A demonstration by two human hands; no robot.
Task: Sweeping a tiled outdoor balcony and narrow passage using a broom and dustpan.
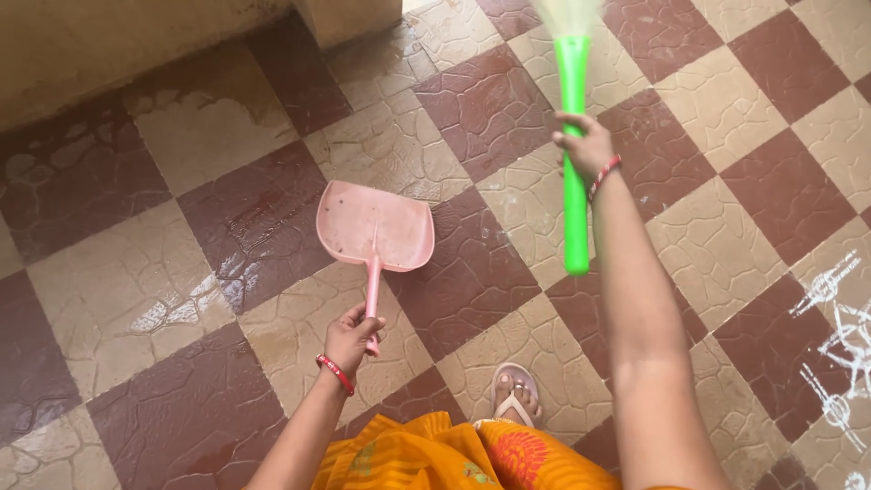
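My left hand [352,334] grips the handle of a pink plastic dustpan [374,227], whose pan is held low over the checkered floor ahead of me. My right hand [585,145] is raised and closed around the bright green handle of a broom [573,181]. The broom's pale bristles reach up to the top edge of the view and look blurred. Both wrists wear red bangles. My foot in a light sandal [515,392] shows below, above orange cloth.
The tiled floor [181,272] has maroon and cream squares with wet patches on the left. A low wall [109,54] runs along the top left. White chalk drawings [839,345] mark the floor at the right edge.
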